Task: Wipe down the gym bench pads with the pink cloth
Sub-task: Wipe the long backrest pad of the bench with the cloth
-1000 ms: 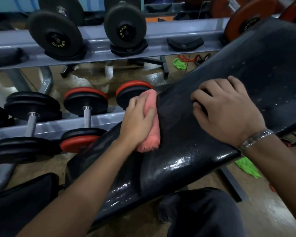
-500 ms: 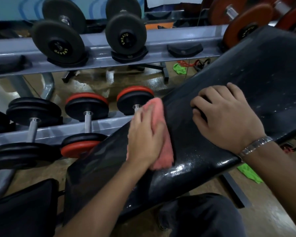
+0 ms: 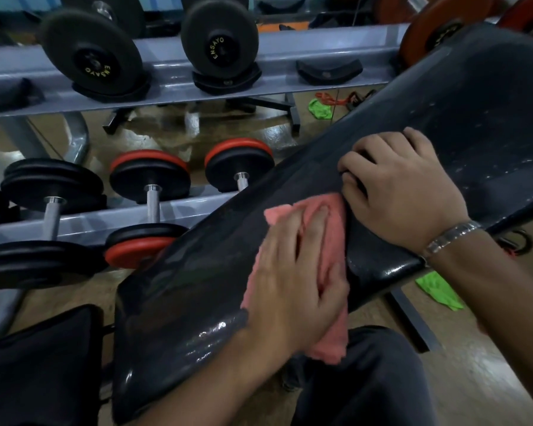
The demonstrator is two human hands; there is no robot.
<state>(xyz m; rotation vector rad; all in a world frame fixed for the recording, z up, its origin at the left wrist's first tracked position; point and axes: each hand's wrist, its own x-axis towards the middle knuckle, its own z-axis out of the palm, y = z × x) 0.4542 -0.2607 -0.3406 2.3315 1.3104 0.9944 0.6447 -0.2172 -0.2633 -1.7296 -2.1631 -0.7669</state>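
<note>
Sliding back from the far edge, the left hand (image 3: 293, 272) now presses the pink cloth (image 3: 330, 339) flat on the bench pad (image 3: 197, 272), its grip released and fingers spread. The cloth touches the right hand (image 3: 403, 192), which is curled and braced on the pad; whether it holds anything I cannot tell. The pad's long axis climbs rightward, so the unwiped stretch probably lies beyond that right hand.

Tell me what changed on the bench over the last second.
The left hand, pressing the pink cloth flat, swept it from the far edge of the bench pad toward the near edge and closer to the right hand. Nothing was taken or let go. The right hand stayed on the pad with curled fingers; the dumbbells did not move.
</note>
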